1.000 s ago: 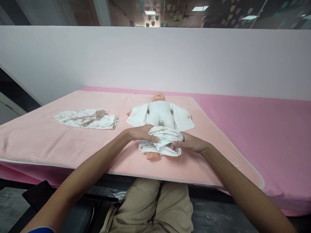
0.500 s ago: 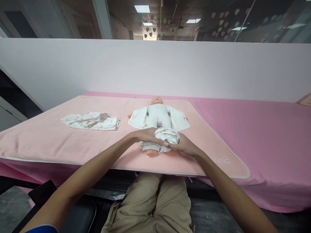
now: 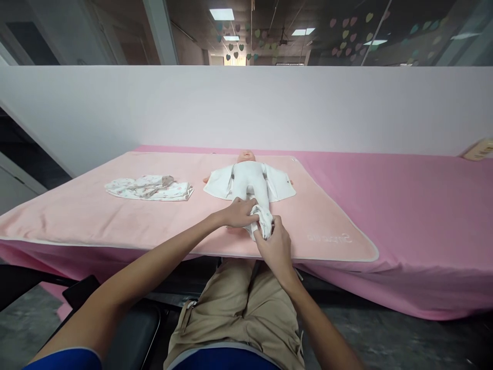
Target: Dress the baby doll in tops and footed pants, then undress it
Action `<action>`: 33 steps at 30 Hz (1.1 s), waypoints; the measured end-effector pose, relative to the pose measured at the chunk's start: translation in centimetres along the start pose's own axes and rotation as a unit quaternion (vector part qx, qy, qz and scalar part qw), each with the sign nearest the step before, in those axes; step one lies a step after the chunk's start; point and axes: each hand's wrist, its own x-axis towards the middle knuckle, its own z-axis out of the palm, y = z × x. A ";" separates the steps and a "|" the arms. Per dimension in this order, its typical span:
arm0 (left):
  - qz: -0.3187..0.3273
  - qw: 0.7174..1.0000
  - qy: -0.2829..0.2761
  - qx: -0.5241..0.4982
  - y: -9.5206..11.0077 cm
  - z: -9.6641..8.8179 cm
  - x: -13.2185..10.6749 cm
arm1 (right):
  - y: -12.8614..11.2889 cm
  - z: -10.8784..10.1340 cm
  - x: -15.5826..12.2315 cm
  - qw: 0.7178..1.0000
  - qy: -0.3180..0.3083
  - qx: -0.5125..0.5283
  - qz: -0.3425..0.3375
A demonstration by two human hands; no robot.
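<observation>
Head view: two hands [image 3: 239, 213] [image 3: 278, 247] grip one garment [image 3: 264, 220] (bunched).

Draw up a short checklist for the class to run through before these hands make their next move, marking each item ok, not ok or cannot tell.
1. Left hand gripping the bunched white cloth: ok.
2. Right hand gripping it too: ok.
3. Doll lying face up on the pale pink mat: ok.
4. Doll's feet clear of the cloth: cannot tell, partly hidden.
5. Patterned cloth apart from both hands: ok.
</observation>
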 end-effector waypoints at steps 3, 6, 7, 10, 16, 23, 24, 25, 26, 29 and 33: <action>0.015 0.994 0.001 0.105 0.5 0.9 0.4 | 1.3 0.3 -0.9 0.996 0.067 -0.055 -0.001; 0.020 0.988 -0.011 0.151 0.9 1.4 0.9 | 2.6 0.0 -0.6 0.988 0.119 -0.092 -0.023; 0.018 0.987 -0.017 0.160 1.0 1.5 1.0 | 2.8 -0.1 -0.4 0.985 0.132 -0.104 -0.029; 0.007 0.984 -0.041 0.172 1.2 1.5 1.5 | 2.9 -0.4 -0.1 0.980 0.145 -0.133 -0.037; -0.017 0.993 -0.054 0.103 1.4 1.1 1.7 | 2.1 -0.6 0.0 0.990 0.082 -0.100 0.055; -0.038 0.989 0.036 -0.141 0.0 0.2 0.0 | 2.7 -0.1 1.7 0.980 0.044 0.185 0.054; -0.032 0.983 0.045 -0.174 -0.3 0.1 -0.1 | 3.0 -0.1 2.3 0.976 0.026 0.209 0.052; -0.026 0.977 0.051 -0.206 -0.7 0.2 -0.2 | 3.2 -0.1 2.8 0.974 0.003 0.223 0.047; -0.022 0.970 0.056 -0.235 -1.0 0.2 -0.2 | 3.4 -0.3 3.4 0.972 -0.026 0.230 0.040; -0.031 0.953 0.071 -0.293 -1.7 0.5 -0.1 | 3.8 -1.1 4.8 0.967 -0.130 0.220 -0.009; -0.033 0.949 0.080 -0.305 -1.9 0.9 0.0 | 4.2 -2.4 6.5 0.965 -0.203 0.149 -0.079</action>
